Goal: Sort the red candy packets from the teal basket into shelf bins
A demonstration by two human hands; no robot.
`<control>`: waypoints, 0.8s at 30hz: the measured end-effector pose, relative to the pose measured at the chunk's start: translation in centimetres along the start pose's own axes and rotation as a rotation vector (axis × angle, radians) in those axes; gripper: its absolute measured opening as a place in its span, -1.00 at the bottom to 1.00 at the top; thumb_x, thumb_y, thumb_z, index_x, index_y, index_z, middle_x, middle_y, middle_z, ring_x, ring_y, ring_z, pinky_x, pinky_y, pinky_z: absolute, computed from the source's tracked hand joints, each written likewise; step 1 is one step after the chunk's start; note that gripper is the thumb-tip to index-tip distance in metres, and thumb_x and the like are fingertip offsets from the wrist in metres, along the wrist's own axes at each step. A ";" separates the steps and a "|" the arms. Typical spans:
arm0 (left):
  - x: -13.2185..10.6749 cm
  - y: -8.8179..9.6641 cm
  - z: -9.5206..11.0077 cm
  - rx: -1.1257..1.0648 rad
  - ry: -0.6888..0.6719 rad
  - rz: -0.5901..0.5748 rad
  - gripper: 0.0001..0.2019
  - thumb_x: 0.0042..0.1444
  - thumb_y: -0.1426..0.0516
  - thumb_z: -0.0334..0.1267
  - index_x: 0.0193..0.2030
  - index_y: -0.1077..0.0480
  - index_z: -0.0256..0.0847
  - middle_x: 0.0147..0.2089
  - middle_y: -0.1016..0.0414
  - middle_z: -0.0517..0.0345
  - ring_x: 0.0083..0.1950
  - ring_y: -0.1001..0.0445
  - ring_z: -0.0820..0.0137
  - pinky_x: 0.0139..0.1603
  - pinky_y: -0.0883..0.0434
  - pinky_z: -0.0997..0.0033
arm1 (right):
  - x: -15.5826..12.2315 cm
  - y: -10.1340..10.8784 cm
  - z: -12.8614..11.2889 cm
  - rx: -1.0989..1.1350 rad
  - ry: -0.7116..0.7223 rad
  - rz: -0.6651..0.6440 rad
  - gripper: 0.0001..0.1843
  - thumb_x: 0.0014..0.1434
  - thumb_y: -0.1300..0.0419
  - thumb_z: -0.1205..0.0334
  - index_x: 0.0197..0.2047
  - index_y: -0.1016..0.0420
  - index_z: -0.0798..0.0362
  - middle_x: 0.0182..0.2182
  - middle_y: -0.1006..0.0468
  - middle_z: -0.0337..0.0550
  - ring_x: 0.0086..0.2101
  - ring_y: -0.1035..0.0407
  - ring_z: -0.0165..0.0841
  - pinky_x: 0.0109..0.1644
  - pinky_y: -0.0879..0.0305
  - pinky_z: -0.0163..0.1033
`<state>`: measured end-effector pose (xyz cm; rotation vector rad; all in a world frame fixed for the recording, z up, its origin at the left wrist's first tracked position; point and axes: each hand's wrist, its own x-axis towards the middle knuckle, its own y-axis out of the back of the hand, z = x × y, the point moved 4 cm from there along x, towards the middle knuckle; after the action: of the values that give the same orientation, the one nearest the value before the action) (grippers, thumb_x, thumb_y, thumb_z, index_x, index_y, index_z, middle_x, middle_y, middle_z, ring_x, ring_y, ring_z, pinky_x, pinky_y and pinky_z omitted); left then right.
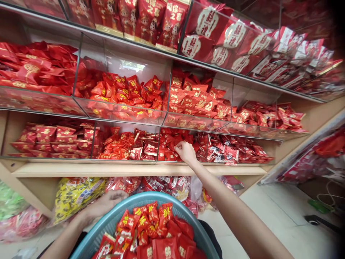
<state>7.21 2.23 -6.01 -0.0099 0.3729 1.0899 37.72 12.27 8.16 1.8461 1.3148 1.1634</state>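
A teal plastic basket (126,205) is in front of me at the bottom, filled with small red candy packets (153,219) printed in yellow and gold. My left hand (111,201) curls its fingers at the basket's far left rim, with the forearm along its side. On the lowest display shelf, my right hand (185,151) is over a bin of small dark red packets (169,144). Its thumb and fingers are pinched together. Whatever lies between those fingertips is too small to make out.
Clear dividers split the shelves into bins of red packets (124,93). A wooden ledge (140,169) runs below the lowest bins. Under it lie stuffed plastic bags, one yellow bag (78,196) among them. At right, a cable (326,196) hangs above the tiled floor (269,212).
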 end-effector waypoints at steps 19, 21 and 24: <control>-0.5 0.0 0.5 0.000 0.038 0.059 -0.48 -0.19 -0.18 0.23 -0.39 -0.47 -0.27 -0.45 -0.48 0.21 -0.40 -0.37 0.37 -0.32 -0.30 0.44 | 1.4 -0.3 0.3 -0.095 -0.017 -0.066 -0.83 0.08 -0.16 0.20 -0.40 -0.57 0.02 -0.39 -0.59 -0.07 -0.30 -0.47 -0.28 -0.31 -0.20 -0.33; -0.6 0.0 0.4 -0.009 0.037 0.048 -0.49 -0.16 -0.17 0.23 -0.37 -0.47 -0.27 -0.45 -0.48 0.21 -0.41 -0.37 0.38 -0.32 -0.30 0.44 | 1.3 0.2 0.4 -0.086 0.010 -0.056 -0.83 0.08 -0.16 0.20 -0.41 -0.56 0.03 -0.42 -0.58 -0.09 -0.35 -0.45 -0.31 -0.32 -0.18 -0.34; -0.6 0.0 0.4 -0.003 0.031 0.034 -0.50 -0.13 -0.16 0.22 -0.37 -0.47 -0.27 -0.45 -0.47 0.21 -0.41 -0.37 0.38 -0.33 -0.30 0.45 | 0.8 1.2 0.4 -0.074 0.059 -0.037 -0.82 0.09 -0.16 0.19 -0.45 -0.53 0.04 -0.47 -0.56 -0.13 -0.41 -0.42 -0.34 -0.35 -0.16 -0.34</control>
<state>7.04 1.77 -5.43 -0.0231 0.4005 1.1249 38.71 12.57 9.24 1.7400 1.3151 1.2386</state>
